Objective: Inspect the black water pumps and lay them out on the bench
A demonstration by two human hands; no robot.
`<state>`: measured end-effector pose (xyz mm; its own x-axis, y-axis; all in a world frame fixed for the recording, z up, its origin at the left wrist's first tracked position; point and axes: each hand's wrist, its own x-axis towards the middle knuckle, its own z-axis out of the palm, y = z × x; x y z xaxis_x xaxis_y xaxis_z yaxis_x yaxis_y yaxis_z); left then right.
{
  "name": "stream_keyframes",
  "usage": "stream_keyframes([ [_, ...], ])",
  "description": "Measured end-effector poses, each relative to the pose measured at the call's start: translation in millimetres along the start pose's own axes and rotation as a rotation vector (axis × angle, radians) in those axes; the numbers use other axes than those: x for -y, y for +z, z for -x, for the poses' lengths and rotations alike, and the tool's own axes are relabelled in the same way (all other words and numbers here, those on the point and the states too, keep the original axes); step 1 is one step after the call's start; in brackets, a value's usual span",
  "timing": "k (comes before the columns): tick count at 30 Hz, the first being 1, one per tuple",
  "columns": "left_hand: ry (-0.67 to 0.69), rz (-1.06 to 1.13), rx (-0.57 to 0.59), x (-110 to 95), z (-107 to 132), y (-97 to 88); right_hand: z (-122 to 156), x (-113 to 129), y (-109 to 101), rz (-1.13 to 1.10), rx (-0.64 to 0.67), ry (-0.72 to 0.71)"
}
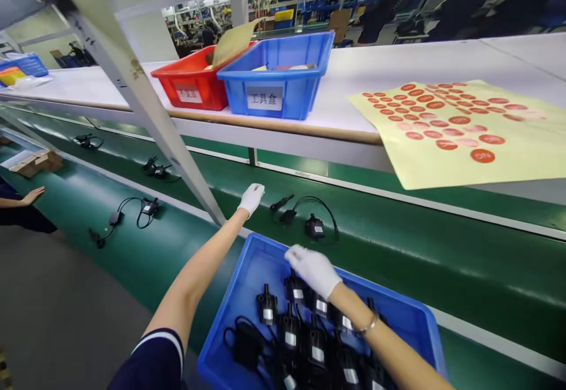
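Observation:
My left hand (252, 197), in a white glove, is stretched out over the green conveyor belt (398, 248) with its fingers loosely curled and nothing in it. Just to its right lies a small black pump with its coiled cable (309, 220). My right hand (313, 270), also gloved, reaches down into a blue bin (247, 278) at the belt's near edge. Its fingers are spread over several black pumps (305, 337) with white labels, touching the top ones.
More black pumps with cables (132, 213) lie further left along the belt. A red bin (192, 81) and a blue bin (278, 75) stand on the white shelf above, beside a yellow sheet of red round stickers (464, 131). A slanted metal post (145, 119) crosses in front. Another person's hand (30, 195) rests at far left.

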<state>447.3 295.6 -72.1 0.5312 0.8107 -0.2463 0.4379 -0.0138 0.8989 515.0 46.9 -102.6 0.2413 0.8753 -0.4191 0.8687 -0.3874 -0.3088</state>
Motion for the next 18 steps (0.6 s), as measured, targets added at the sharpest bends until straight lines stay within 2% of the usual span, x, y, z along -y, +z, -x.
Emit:
stream_keyframes([
  [2,-0.002,0.079,0.019,12,42,-19.8,21,46,31,0.027,0.079,-0.107],
  [4,-0.017,0.146,0.049,28,93,-34.3,31,82,57,0.067,0.137,-0.154],
  [6,-0.038,0.194,0.079,49,144,-44.8,32,102,72,0.108,0.152,-0.172],
  [8,-0.07,0.226,0.101,71,189,-52.4,32,109,75,0.134,0.128,-0.185],
  [11,-0.12,0.272,0.106,97,234,-59.0,45,108,56,0.147,0.043,-0.191],
  [14,-0.148,0.366,0.152,104,260,-59.0,80,112,18,0.117,-0.102,-0.201],
  [18,-0.179,0.566,0.436,92,295,-53.6,148,137,-34,-0.013,-0.248,-0.334],
])
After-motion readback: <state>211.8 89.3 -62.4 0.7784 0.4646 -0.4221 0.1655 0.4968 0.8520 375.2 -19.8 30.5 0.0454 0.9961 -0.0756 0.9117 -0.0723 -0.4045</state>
